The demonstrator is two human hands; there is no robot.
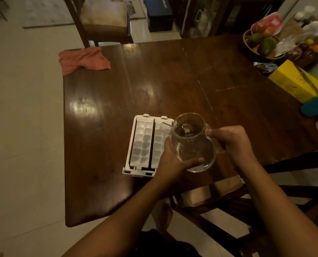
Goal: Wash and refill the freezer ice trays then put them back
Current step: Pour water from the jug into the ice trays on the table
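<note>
Ice tray frame (142, 143) near table (102, 127) front edge — bare wood beyond. Glass jug (192, 143): left hand (175, 160) cups its belly, right hand (232, 141) curled round its handle.

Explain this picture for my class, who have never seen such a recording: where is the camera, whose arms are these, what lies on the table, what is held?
There is no machine here: a person wears one camera on the head, so you look down along their own arms. Both hands hold a clear glass jug: the left hand cups its belly, the right hand grips the handle. The jug is tipped toward two white ice trays, which sit side by side in a white frame on a dark wooden table. Also on the table: an orange cloth at the far left corner, a fruit basket and a yellow box at the right.
</note>
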